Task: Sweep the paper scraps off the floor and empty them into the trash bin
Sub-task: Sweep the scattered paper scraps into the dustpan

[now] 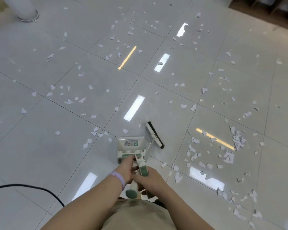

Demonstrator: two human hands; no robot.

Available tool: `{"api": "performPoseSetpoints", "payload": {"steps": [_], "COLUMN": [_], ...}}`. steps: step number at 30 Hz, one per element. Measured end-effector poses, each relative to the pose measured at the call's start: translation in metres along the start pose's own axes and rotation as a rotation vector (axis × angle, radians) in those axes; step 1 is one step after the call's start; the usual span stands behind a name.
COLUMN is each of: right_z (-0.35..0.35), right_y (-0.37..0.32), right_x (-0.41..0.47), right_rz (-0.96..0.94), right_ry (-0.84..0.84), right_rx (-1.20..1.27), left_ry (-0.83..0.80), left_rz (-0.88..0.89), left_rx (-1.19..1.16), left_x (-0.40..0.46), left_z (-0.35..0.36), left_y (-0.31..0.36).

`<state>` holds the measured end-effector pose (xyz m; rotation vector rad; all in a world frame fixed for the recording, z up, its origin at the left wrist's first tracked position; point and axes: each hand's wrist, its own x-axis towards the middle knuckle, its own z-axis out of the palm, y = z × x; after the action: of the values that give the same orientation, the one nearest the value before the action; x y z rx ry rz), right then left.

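Note:
White paper scraps (pixel 238 141) litter the glossy tiled floor, thickest at the right and lower right. A white-and-green dustpan (pixel 130 146) stands on the floor just ahead of me. Beside it on the right, the broom head (pixel 155 135) with dark bristles rests on the tiles, its thin shaft slanting back toward my hands. The two handles cross in front of my body. My left hand (pixel 127 169), with a purple wristband, grips the dustpan handle near its base. My right hand (pixel 150 179) curls round the broom handle by the green grip. No trash bin is in view.
A white round pillar (pixel 24 9) rises at the far left. A black cable (pixel 32 188) runs across the floor at the lower left. Dark wooden furniture (pixel 264 7) lines the far right. Ceiling lights reflect off the tiles.

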<state>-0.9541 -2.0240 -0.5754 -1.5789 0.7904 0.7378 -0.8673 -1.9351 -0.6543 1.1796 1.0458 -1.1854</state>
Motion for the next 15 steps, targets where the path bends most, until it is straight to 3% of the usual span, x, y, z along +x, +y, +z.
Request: {"api": "performPoseSetpoints", "payload": {"steps": [3, 7, 12, 15], "right_z": [0.013, 0.015, 0.023, 0.022], "right_y": [0.009, 0.03, 0.06, 0.067], "right_x": [-0.003, -0.001, 0.0, -0.004], "right_rz": [-0.014, 0.023, 0.182, 0.323], "right_ry": [-0.026, -0.039, 0.052, 0.109], "right_rx": [0.087, 0.159, 0.195, 0.292], "left_ry": [0.018, -0.035, -0.053, -0.016], "left_rz": [-0.071, -0.209, -0.276, -0.252], "left_rx": [0.051, 0.092, 0.23, 0.152], "left_x": [0.027, 0.0, 0.004, 0.01], "left_z": [-0.008, 0.0, 0.004, 0.011], "left_y": [-0.009, -0.015, -0.018, -0.021]}}
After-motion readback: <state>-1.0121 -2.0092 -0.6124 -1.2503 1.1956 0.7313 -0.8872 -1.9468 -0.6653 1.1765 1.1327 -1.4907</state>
